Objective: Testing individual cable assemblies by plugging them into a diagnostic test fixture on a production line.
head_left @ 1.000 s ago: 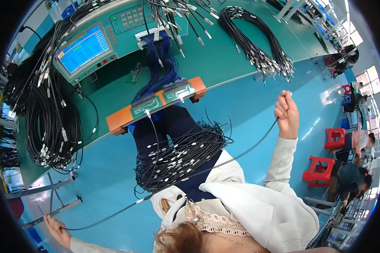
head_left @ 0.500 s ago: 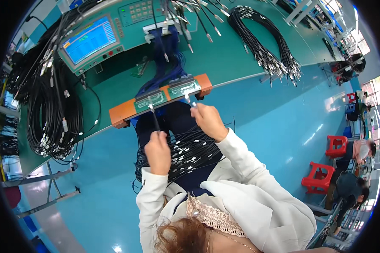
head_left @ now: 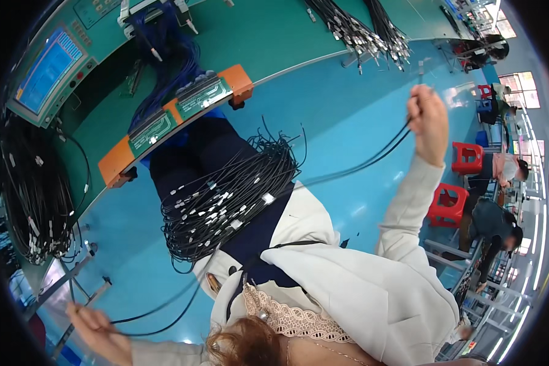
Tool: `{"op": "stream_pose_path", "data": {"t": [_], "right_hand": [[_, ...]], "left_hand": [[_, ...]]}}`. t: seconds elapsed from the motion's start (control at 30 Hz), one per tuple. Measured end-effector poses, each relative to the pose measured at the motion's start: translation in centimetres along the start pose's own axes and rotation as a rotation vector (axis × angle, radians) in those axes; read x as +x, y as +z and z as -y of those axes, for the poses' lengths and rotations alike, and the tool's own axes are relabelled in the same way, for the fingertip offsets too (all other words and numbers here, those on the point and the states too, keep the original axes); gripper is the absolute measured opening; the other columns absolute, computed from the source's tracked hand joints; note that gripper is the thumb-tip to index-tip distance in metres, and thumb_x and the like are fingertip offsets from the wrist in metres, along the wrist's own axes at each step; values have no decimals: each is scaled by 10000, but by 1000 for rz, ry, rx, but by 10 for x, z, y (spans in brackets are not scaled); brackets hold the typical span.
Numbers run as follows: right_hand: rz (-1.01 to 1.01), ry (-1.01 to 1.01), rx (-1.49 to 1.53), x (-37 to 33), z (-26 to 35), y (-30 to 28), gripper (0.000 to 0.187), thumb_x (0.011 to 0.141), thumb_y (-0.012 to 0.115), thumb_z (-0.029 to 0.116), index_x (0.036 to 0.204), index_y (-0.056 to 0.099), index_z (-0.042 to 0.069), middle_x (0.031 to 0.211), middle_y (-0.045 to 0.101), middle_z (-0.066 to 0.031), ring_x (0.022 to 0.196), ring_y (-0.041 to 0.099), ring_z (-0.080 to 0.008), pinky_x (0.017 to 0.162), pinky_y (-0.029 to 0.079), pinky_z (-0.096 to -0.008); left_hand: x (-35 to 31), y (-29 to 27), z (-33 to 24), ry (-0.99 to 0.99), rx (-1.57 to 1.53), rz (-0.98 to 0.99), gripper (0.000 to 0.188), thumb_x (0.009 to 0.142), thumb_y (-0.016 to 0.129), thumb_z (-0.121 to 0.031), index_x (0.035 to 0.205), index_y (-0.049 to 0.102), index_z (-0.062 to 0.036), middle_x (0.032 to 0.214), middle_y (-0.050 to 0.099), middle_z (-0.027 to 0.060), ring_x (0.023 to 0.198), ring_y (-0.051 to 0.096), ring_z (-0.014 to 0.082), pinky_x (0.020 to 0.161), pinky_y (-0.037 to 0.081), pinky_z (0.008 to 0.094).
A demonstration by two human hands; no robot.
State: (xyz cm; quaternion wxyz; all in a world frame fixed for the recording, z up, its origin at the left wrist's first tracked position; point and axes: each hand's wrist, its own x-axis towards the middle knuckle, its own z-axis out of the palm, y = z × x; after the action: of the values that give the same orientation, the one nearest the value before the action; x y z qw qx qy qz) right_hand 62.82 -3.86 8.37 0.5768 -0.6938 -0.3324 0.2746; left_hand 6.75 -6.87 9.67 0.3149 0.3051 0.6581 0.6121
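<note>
My arms are spread wide. My right hand [head_left: 430, 125], raised at the right, is closed on a black cable [head_left: 372, 160] whose strands run taut down to my lap; a connector end sticks up above the fingers. At the lower left, my left hand [head_left: 97, 329] is closed on black cable [head_left: 165, 328] that curves back toward my lap. Whether both hands hold the same cable cannot be told. Across my thighs lies a thick bundle of black cables [head_left: 226, 195] with silvery and white connectors. Neither hand touches the fixture's green circuit boards [head_left: 202, 97].
The fixture's orange end block [head_left: 117, 161] sits at the bench edge, with blue wires [head_left: 171, 55] behind it. A tester with a screen [head_left: 49, 67] stands at the far left. Cable bundles hang at left [head_left: 36, 201] and far right [head_left: 354, 30]. Red stools [head_left: 448, 204] and people are at right.
Both hands have left the fixture's boards. My right hand has swung out to the right and my left hand down to the left, drawing cable with them. The view has shifted right.
</note>
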Motion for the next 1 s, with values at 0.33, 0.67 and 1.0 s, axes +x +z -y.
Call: {"op": "stream_pose_path", "data": {"t": [0.33,0.67,1.0], "right_hand": [[-203,-16,-799,78,-166,-11,291,938,460,287,939,607,37,678,614,-50,427,363,-50,370,276,-213],[-127,-72,168,52,-62,-7,353,970,433,269,1075,517,-57,696,459,-11,591,348,-45,518,314,-203],[923,422,508,-72,-69,218,273,992,387,243,1006,514,3,639,402,24,481,248,-33,414,216,-192]], "left_hand": [[94,-122,223,-513,313,-115,337,912,551,-211,1128,498,43,890,562,54,524,371,70,486,316,187],[93,-169,124,-270,-489,-4,371,963,461,-173,1276,419,22,710,350,-8,589,287,69,479,246,205],[-8,116,111,-385,-266,607,212,972,444,-218,1019,516,-23,630,341,-51,512,271,28,445,234,182]]}}
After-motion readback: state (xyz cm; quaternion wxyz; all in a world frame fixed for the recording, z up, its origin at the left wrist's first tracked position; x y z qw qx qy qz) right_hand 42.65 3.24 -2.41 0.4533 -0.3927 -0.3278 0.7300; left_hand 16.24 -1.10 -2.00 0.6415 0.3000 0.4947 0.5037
